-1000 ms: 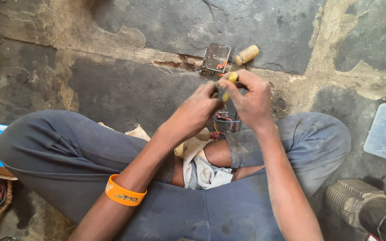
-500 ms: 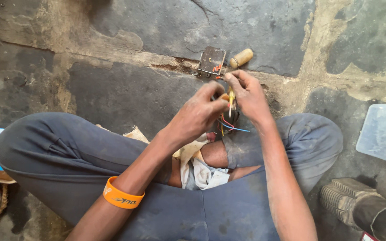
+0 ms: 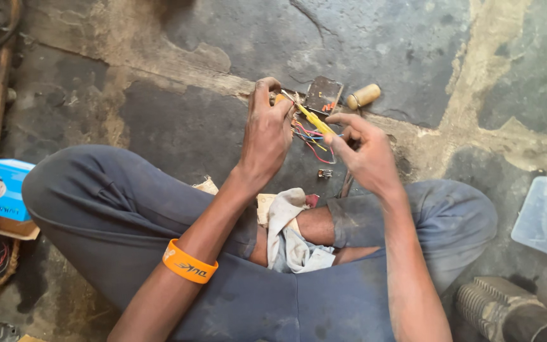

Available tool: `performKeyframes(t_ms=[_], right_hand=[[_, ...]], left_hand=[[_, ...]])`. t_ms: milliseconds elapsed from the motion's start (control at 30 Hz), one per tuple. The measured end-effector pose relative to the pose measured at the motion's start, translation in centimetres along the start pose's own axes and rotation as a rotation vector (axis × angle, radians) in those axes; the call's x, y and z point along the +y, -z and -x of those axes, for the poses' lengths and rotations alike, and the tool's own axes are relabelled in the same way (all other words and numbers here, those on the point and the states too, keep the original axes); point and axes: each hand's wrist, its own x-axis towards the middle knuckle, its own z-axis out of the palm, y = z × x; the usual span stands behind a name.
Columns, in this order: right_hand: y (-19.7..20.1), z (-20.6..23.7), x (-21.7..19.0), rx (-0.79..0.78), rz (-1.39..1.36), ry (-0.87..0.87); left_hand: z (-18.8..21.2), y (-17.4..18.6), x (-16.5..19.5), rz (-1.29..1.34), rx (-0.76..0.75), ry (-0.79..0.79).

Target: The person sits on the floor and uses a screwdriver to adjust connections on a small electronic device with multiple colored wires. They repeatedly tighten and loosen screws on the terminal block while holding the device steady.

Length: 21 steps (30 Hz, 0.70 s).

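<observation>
left hand (image 3: 272, 136): was pressed against the right hand, now lifted a little and apart from it
right hand (image 3: 363, 152): moved lower and to the right
yellow screwdriver (image 3: 311, 118): before nearly hidden between the hands, now shows slanted between them
coloured wires (image 3: 308, 138): now visible below the screwdriver

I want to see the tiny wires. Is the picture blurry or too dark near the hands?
Head view: even, soft daylight, no glare, only faint shadows under the left hand and right hand; the yellow tool and coloured wires show fairly sharp but small; the floor is dark and blotchy; edges bend slightly, as by the blue box.
</observation>
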Motion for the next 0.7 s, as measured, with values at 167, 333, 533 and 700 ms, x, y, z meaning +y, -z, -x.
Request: performKeyframes(t_ms=[167,333,533,700], right_hand=[[0.1,0.1,-1.2,-0.064,-0.119,0.021],[0.2,0.0,-0.8,-0.146,-0.358,-0.023],[0.3,0.4,-1.1,-0.139,-0.39,-0.02],[0.1,0.9,-1.5,-0.247,-0.307,0.132]], left_hand=[[-0.6,-0.3,-0.7,0.266,-0.031,0.143],[-0.5,-0.4,-0.3,0.4,-0.111,0.172],[0.0,-1.0,-0.6,0.246,-0.097,0.041],[0.8,-1.6,-1.3,0.029,-0.307,0.207]])
